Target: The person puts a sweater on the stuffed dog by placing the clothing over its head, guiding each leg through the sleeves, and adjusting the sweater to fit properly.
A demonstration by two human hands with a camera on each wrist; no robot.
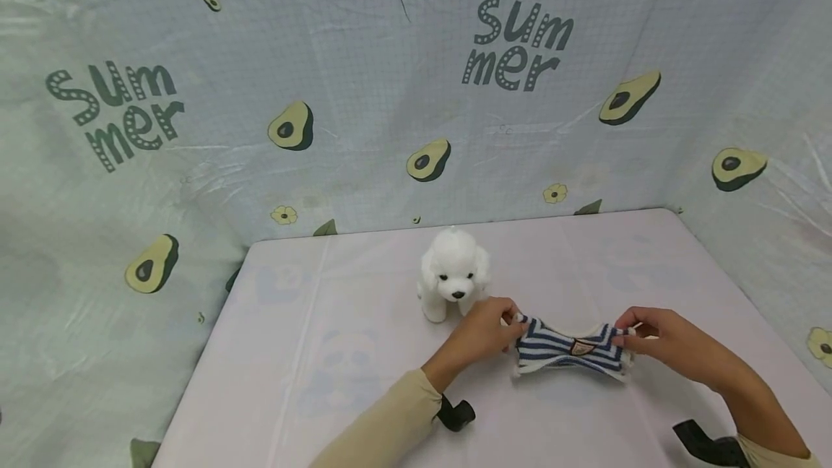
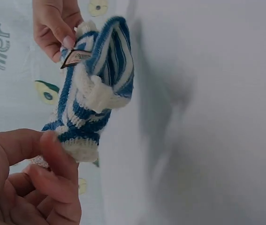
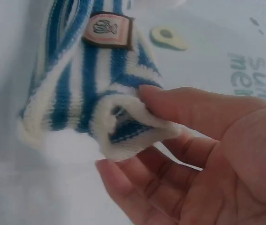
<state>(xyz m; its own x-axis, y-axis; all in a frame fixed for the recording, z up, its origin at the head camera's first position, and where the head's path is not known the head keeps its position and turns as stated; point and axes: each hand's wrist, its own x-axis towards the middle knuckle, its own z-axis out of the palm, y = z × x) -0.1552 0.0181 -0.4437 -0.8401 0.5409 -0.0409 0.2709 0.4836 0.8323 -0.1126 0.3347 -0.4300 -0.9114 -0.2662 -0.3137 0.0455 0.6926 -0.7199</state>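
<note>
Step looked like spreading the blue-and-white striped knit garment (image 1: 546, 347), ends pinched by left hand (image 1: 486, 329) and right hand (image 1: 672, 347), toward the right edge of the flat pale-pink table (image 1: 240, 381), white plush dog (image 1: 453, 266) near left hand; next probably needed even tension.

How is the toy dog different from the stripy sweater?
Color: the toy dog is fluffy white with dark eyes and a dark nose, but the sweater has blue and white stripes and a little patch.

Pose: the toy dog is upright on the table, while the sweater is held at its two ends by the left hand and right hand.

Both have white on them.
</note>
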